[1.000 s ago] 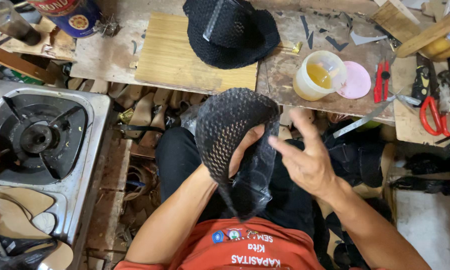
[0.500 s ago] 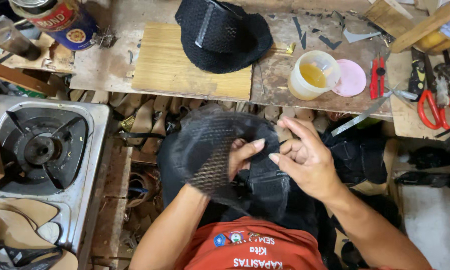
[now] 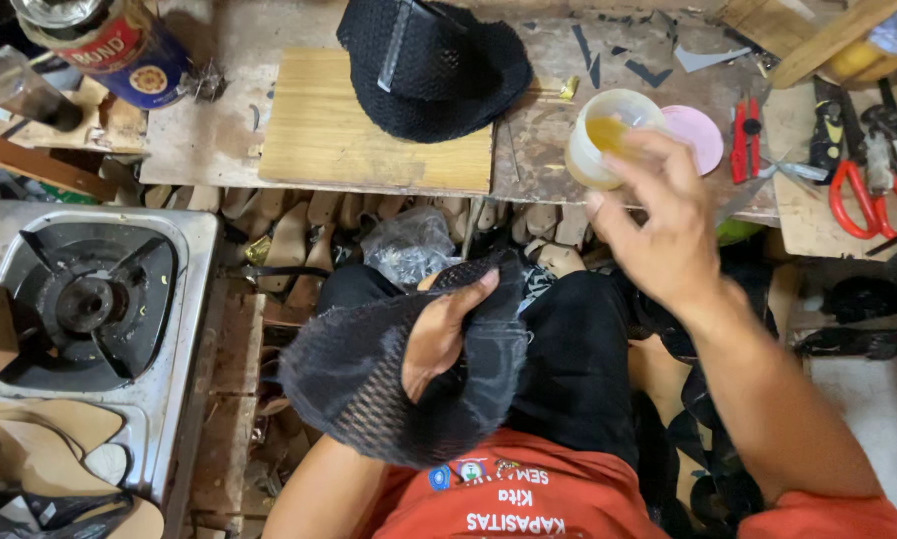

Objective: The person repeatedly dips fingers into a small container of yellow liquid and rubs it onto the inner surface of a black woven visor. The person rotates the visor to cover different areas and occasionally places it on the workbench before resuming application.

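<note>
My left hand (image 3: 447,334) grips a black mesh shoe upper (image 3: 369,384) over my lap, thumb and fingers folded into the fabric. My right hand (image 3: 658,215) reaches up to a small white tub of yellow glue (image 3: 596,150) at the front edge of the bench, fingers spread over its rim; whether a finger touches the glue is hidden. A pink lid (image 3: 701,135) lies just right of the tub. A second black mesh upper (image 3: 434,65) rests on the bench beyond a wooden board (image 3: 339,130).
A steel gas burner (image 3: 89,299) stands at left. A tin can (image 3: 119,45) and a glass (image 3: 24,90) sit at the bench's far left. Red pliers (image 3: 743,140), red-handled scissors (image 3: 858,190) and black offcuts lie at right. Several wooden shoe lasts (image 3: 299,230) are stacked under the bench.
My right hand has left the mesh upper and moved up and right to the glue tub. My left hand has lowered the upper and now holds it alone.
</note>
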Action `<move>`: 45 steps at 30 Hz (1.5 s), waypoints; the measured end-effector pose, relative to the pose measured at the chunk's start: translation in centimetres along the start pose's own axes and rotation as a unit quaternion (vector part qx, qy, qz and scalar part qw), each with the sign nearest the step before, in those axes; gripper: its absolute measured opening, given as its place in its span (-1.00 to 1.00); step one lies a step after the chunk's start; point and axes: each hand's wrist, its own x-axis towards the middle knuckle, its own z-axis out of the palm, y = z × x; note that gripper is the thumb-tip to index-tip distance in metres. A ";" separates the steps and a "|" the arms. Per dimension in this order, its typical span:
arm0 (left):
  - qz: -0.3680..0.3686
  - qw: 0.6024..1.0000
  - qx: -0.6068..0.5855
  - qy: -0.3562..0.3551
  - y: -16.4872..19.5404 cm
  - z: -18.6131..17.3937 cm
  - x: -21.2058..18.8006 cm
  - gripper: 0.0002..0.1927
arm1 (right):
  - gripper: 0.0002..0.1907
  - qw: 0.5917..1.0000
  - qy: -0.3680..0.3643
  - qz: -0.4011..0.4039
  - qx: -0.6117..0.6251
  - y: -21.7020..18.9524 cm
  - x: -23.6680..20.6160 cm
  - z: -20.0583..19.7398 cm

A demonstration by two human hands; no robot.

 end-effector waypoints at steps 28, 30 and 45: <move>0.056 0.966 0.251 0.026 2.0 0.8 1.5 -0.80 | -0.68 0.981 -0.066 0.010 0.184 -4.7 -2.6 0.8; 0.064 0.941 0.333 0.016 2.3 1.0 1.4 -0.77 | -0.60 0.981 -0.054 -0.003 0.188 -4.9 -3.0 1.4; 0.044 0.997 0.038 -0.057 2.0 1.3 1.7 -0.79 | -0.47 0.979 -0.092 -0.104 0.148 -4.6 -4.7 1.2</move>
